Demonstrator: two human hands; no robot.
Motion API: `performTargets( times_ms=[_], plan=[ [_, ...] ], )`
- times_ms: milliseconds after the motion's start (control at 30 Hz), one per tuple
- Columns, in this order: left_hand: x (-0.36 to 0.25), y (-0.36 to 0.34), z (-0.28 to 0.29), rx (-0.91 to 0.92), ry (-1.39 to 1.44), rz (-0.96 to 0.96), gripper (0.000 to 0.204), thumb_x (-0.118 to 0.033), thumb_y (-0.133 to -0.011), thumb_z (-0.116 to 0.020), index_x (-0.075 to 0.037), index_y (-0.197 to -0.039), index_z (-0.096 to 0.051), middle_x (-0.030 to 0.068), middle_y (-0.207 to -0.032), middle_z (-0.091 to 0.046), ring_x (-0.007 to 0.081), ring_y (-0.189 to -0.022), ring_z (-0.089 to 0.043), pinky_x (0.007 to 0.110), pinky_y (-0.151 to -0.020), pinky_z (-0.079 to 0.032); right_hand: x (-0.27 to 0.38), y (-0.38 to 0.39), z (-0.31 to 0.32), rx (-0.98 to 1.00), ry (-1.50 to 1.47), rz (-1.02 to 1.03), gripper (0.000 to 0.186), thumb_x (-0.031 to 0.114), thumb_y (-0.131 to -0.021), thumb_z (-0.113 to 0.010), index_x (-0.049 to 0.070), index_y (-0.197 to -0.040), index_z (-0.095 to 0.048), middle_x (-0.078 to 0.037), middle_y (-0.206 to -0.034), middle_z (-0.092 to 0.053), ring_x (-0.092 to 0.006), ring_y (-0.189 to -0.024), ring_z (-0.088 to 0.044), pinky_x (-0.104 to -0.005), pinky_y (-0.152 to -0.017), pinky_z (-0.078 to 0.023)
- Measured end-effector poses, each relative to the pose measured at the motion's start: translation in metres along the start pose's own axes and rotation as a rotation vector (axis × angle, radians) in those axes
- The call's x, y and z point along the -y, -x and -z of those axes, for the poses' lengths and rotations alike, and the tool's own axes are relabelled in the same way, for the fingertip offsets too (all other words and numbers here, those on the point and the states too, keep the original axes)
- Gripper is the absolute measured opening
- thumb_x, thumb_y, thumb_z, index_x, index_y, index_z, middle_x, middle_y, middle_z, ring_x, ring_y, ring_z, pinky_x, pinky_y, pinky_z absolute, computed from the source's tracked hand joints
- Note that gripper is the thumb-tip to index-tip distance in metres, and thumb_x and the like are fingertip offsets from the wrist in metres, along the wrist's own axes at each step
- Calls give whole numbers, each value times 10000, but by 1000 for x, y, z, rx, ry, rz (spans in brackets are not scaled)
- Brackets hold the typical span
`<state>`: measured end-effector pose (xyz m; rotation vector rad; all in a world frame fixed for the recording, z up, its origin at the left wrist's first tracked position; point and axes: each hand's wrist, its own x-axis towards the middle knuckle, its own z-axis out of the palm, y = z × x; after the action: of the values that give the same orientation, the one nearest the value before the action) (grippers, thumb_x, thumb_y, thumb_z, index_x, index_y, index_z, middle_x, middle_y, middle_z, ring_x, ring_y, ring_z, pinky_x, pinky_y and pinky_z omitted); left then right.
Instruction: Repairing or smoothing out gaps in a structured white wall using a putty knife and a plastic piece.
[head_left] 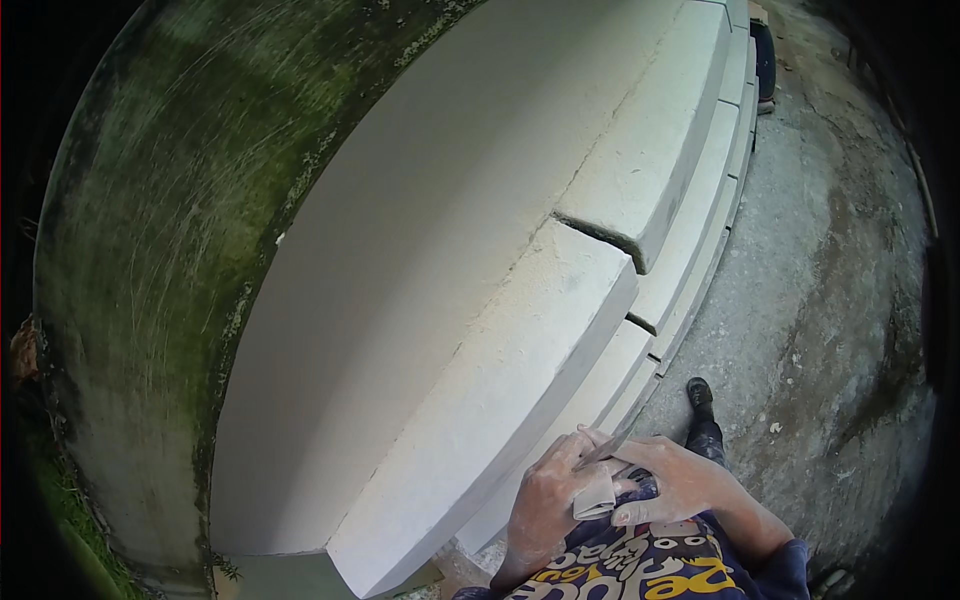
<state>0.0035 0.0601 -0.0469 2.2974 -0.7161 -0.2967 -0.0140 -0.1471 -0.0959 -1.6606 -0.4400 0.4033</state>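
My left hand (547,497), dusted white, is closed on a small folded pale-grey sheet (594,499) in front of my belly. It looks like stiff paper or sandpaper, but its surface is too small to make out. A thin grey flap (606,449) sticks up between the hands and seems to be part of the sheet. From the other side, my right hand (680,482), just as dusty, curls its fingers over toward that flap, with its thumb lower down. Beyond both hands lies a stepped white plastered block (500,370).
Long white ledges (690,210) step down on the right, with dark gaps between sections. A mossy green-grey surface (200,200) borders the white wall on the left. Stained concrete ground (800,330) runs along the right, where my shoe (700,396) shows. Another person's leg (764,65) is at the far end.
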Motion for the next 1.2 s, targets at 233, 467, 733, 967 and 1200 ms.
performTargets(
  times_ms=[233, 467, 733, 967, 1200],
  plan=[
    [12, -6, -2, 96, -174, -15, 319, -141, -838, -734, -135, -1156, -757, 94, -1218, -605, 314, -1162, -608, 437, -928, -547, -21, -12, -5, 72, 104, -39, 1010, 563, -803, -826, -12, -1535, -435, -276, -1321, -617, -415, -1256, -596, -444, -1074, -476],
    [5, 29, 15, -156, -123, -156, 233, -159, -897, -771, -87, -1119, -784, 131, -987, -630, 276, -895, -653, 369, -773, -568, 20, -8, 100, -38, 38, 344, 1015, 629, -698, -818, -24, -1438, -580, -246, -1180, -678, -338, -1060, -694, -424, -941, -554],
    [9, 90, 50, -592, 536, -729, 445, -370, -1010, -656, -3, -759, -646, 73, -803, -458, 172, -751, -514, 226, -412, -431, 110, -146, 185, -869, -85, 1131, 733, 547, -967, -661, 40, -1461, -472, -272, -1416, -500, -404, -1361, -508, -523, -1151, -422],
    [1, 113, 62, -1444, 556, -592, 515, -355, -1063, -449, -114, -614, -374, 52, -787, -313, 147, -706, -365, 210, -368, -319, 161, -226, 146, -1408, 310, 840, 549, 205, -1024, -633, -90, -1403, -366, -344, -1322, -459, -483, -1211, -534, -514, -1024, -501],
    [7, 111, 55, -1370, 358, -382, 463, -317, -1052, -459, -76, -660, -407, 62, -786, -354, 154, -703, -404, 224, -457, -372, 152, -206, 54, -1335, 1040, 919, 557, 350, -947, -728, -16, -1317, -529, -325, -1371, -409, -519, -1337, -438, -577, -1053, -469]
  ],
)
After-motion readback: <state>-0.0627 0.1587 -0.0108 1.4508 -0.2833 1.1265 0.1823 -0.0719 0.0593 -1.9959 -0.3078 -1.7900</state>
